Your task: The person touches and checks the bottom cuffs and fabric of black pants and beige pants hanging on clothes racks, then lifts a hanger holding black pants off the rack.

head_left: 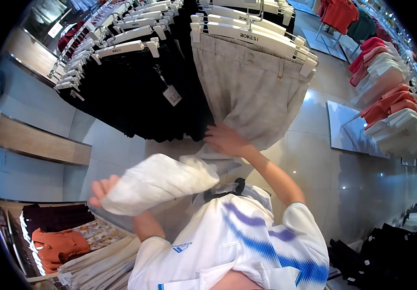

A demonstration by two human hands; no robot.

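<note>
Beige trousers (252, 82) hang by clips from a white hanger (252, 36) in the upper middle. My right hand (225, 140) lies against their lower part, its fingers partly spread on the fabric. A pale cloth (157, 183), lifted out to the left, is held by my left hand (103, 191), whose fingertips show at the cloth's left end; the rest of the hand is behind it. Black garments (131, 96) with a white tag (172, 95) hang just left of the beige trousers.
More white hangers (141, 34) line the rack. Red, pink and white clothes (384, 77) hang at the right. Below left, a rack holds an orange garment (58, 246) and pale trousers (102, 266). Black items (382, 256) are at the lower right.
</note>
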